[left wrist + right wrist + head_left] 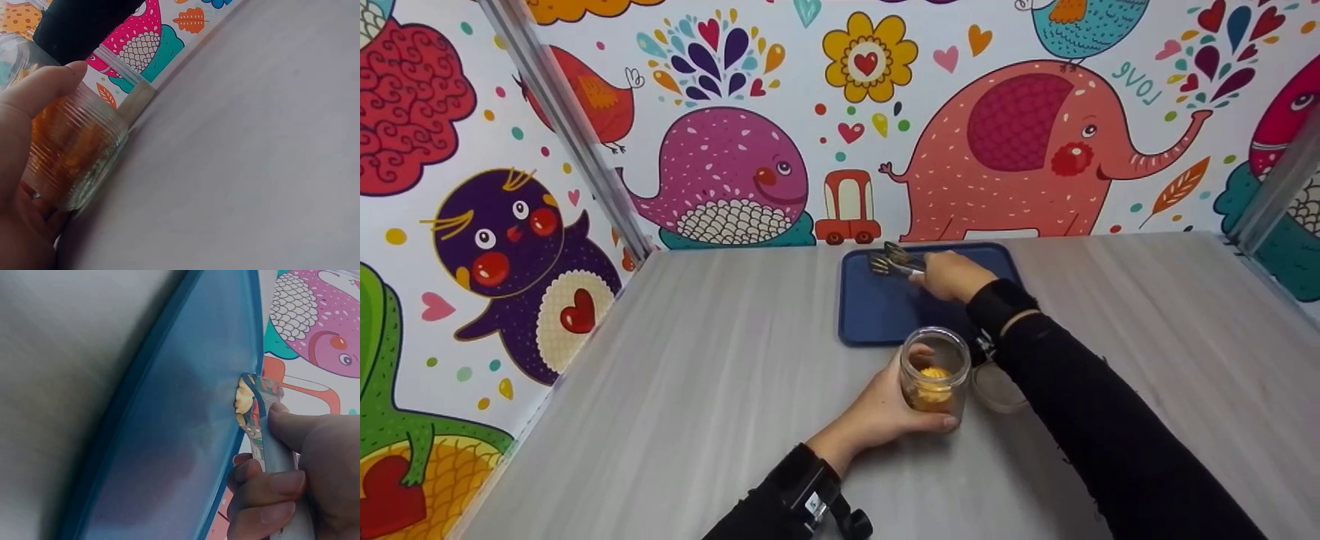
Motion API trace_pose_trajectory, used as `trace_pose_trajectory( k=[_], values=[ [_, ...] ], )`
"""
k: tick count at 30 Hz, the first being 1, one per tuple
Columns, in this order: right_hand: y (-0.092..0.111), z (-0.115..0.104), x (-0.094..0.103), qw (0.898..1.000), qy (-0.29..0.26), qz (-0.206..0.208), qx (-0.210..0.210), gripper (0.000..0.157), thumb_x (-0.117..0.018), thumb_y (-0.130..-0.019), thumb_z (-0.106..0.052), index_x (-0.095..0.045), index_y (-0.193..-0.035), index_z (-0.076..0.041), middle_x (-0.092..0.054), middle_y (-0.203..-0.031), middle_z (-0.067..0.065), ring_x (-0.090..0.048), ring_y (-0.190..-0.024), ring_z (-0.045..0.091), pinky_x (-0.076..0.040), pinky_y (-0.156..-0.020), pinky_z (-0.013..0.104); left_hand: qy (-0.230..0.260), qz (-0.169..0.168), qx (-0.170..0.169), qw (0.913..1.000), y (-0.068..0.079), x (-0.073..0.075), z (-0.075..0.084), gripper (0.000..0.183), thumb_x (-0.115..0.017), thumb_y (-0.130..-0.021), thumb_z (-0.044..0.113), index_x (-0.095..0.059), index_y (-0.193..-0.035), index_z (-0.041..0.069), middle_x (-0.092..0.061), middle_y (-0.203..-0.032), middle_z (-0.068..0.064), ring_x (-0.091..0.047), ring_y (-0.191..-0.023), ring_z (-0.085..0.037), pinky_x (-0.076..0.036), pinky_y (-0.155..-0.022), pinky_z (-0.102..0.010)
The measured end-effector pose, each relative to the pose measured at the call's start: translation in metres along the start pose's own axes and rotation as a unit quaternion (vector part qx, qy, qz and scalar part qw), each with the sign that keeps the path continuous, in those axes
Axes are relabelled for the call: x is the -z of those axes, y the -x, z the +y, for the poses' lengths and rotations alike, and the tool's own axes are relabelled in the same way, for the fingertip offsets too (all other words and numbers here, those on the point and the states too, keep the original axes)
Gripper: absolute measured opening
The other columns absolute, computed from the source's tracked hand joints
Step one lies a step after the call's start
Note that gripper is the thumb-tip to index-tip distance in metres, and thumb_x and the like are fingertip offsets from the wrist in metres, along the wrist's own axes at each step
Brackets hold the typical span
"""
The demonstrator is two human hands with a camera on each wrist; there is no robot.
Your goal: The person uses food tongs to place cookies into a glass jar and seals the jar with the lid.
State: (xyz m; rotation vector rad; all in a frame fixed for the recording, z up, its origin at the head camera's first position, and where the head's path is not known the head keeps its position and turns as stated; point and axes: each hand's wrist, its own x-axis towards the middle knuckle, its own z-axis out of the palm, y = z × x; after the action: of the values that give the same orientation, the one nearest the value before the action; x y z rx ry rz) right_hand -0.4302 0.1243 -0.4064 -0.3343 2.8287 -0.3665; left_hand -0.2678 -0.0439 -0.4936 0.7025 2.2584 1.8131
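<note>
My left hand grips a clear ribbed glass jar with its mouth uncovered. Golden cookies show inside; in the left wrist view they fill much of the lower jar. With curled fingers, my right hand holds metal tongs over the far part of a blue tray. Pinched between the tong tips in the right wrist view is a pale golden cookie. Whether it touches the tray, I cannot tell.
A clear round lid lies on the table right of the jar, partly under my right sleeve. The printed wall panel stands just behind the tray. Another panel borders the table on the left.
</note>
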Motion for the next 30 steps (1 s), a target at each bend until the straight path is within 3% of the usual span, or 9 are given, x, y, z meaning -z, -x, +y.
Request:
trace_pose_trajectory(
  k=[7,14,24,30],
  values=[
    [0.018,0.007,0.001,1.000,0.018,-0.002,0.006,0.058,-0.047,-0.115,-0.037,-0.049,-0.151,0.008,-0.055,-0.149,0.032,-0.054,-0.139,0.044,-0.044,-0.114,0.057,-0.003,-0.002,0.010,0.9999,-0.001,-0.001,0.001,0.080,-0.098,-0.076,0.019,-0.051,-0.141,0.024,-0.060,-0.139,0.007,-0.057,-0.129,-0.010,-0.040,-0.116,-0.033],
    [0.041,0.019,-0.006,1.000,0.025,0.011,0.014,0.053,-0.050,-0.114,-0.037,-0.056,-0.142,0.008,-0.064,-0.135,0.030,-0.063,-0.125,0.042,-0.052,-0.105,0.057,-0.001,-0.004,0.013,0.9999,-0.002,-0.002,0.000,0.081,-0.098,-0.076,0.019,-0.051,-0.141,0.023,-0.061,-0.139,0.007,-0.058,-0.129,-0.010,-0.040,-0.116,-0.034],
    [0.076,0.043,-0.017,0.995,0.041,0.059,0.063,0.046,-0.056,-0.112,-0.035,-0.063,-0.127,0.008,-0.070,-0.109,0.026,-0.069,-0.109,0.043,-0.055,-0.095,0.058,-0.004,0.002,0.002,1.0000,-0.002,0.001,0.001,0.087,-0.098,-0.074,0.015,-0.049,-0.146,0.014,-0.061,-0.143,-0.007,-0.058,-0.129,-0.015,-0.040,-0.116,-0.037],
    [0.102,0.058,-0.021,0.994,0.037,0.063,0.075,0.048,-0.056,-0.112,-0.035,-0.061,-0.130,0.010,-0.071,-0.109,0.026,-0.069,-0.111,0.045,-0.054,-0.096,0.059,0.004,0.003,0.002,1.0000,0.000,-0.001,0.002,0.086,-0.098,-0.075,0.014,-0.048,-0.146,0.012,-0.061,-0.142,-0.010,-0.058,-0.130,-0.016,-0.039,-0.117,-0.039]
  ],
)
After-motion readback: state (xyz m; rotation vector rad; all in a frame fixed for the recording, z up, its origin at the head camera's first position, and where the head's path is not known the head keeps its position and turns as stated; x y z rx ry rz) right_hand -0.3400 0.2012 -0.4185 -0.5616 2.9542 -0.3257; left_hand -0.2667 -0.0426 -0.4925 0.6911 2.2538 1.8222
